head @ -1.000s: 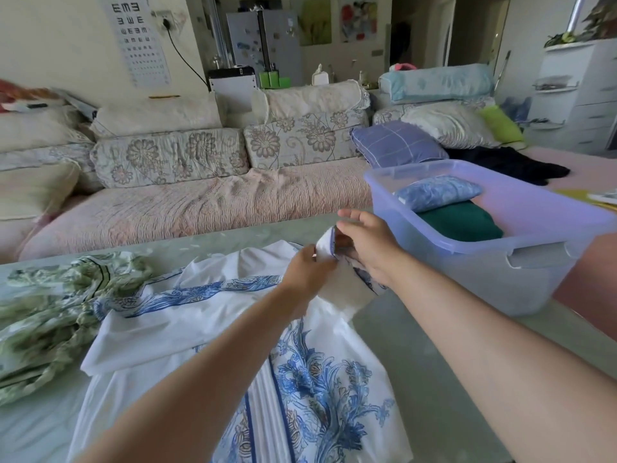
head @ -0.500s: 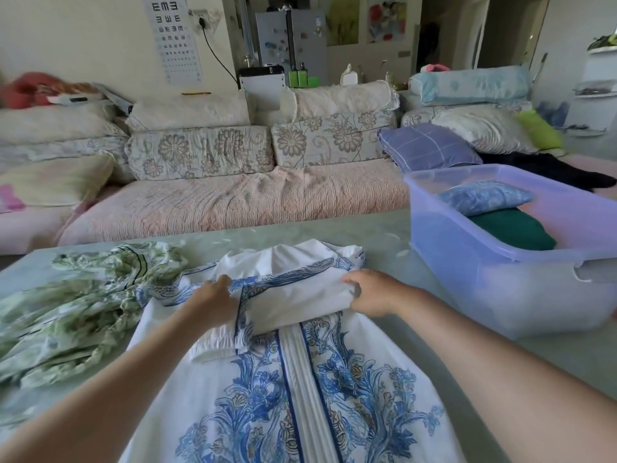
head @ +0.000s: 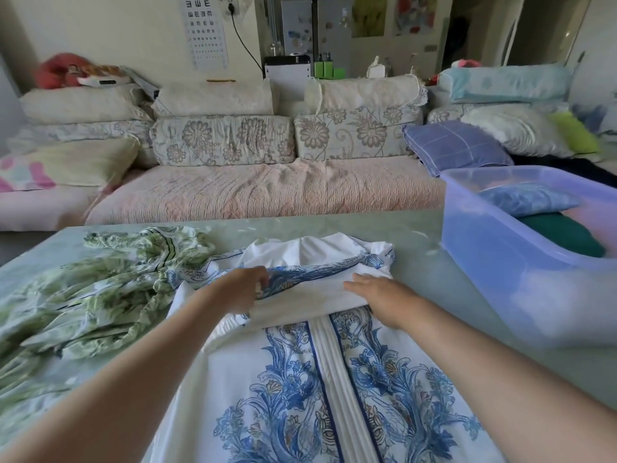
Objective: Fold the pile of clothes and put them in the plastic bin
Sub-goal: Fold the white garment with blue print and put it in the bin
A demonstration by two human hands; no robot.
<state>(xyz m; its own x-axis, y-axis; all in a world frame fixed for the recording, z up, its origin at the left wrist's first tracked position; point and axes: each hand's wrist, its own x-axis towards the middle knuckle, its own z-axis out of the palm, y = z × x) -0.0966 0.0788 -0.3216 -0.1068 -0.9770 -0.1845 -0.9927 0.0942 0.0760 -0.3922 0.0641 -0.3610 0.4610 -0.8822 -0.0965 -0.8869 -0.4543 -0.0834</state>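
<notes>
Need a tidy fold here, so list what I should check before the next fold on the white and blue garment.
1. Left hand grips the folded-over flap of the white and blue garment: ok.
2. Right hand lies flat on the flap: ok.
3. Flap smooth: not ok, bunched near its far right corner.
4. Garment free of the green garment: not ok, they touch at its left edge.
5. Plastic bin open, on the table: ok.
6. Room above the folded clothes in the bin: cannot tell.
</notes>
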